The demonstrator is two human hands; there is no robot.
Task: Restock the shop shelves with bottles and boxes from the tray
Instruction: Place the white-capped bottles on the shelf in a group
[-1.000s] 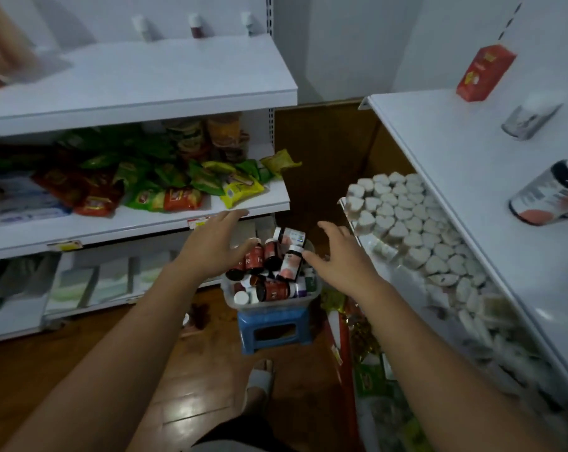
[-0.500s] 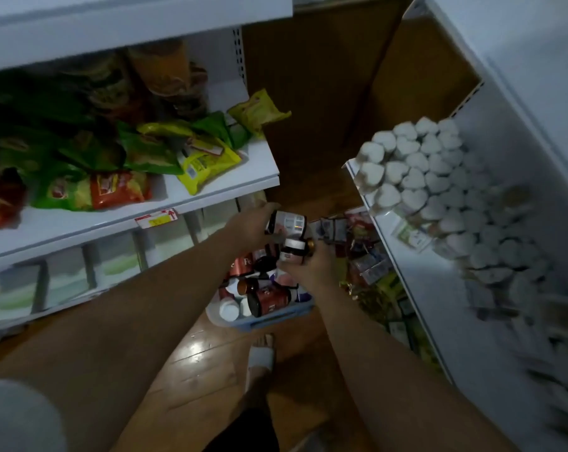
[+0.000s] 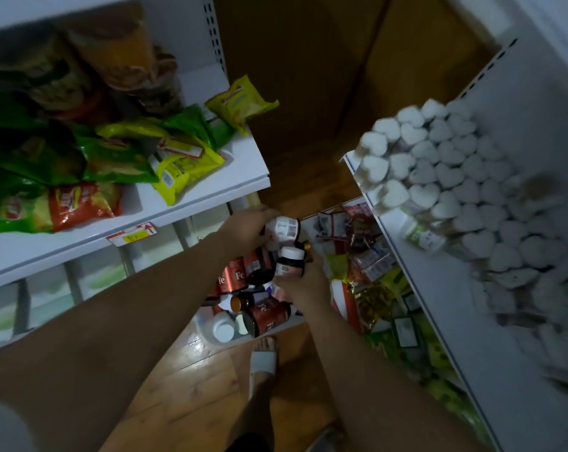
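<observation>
White-labelled bottle (image 3: 284, 227) is now in your left hand (image 3: 246, 228), fingers curled round it, and your right hand (image 3: 303, 283) is clamped on a dark-capped bottle (image 3: 289, 261); a second ago both hands were open and empty above the tray (image 3: 201, 324). Both bottles sit just over the tray's far end, at 12 o'clock from the pile still in it. I'd call the pick done, with the carry next: snack shelf (image 3: 240, 164) at 10 o'clock, or right shelf (image 3: 439, 305) at 2 o'clock.

Bare forearms (image 3: 145, 305), white slide sandal (image 3: 264, 357), pale sleeve edge (image 3: 2, 429)
</observation>
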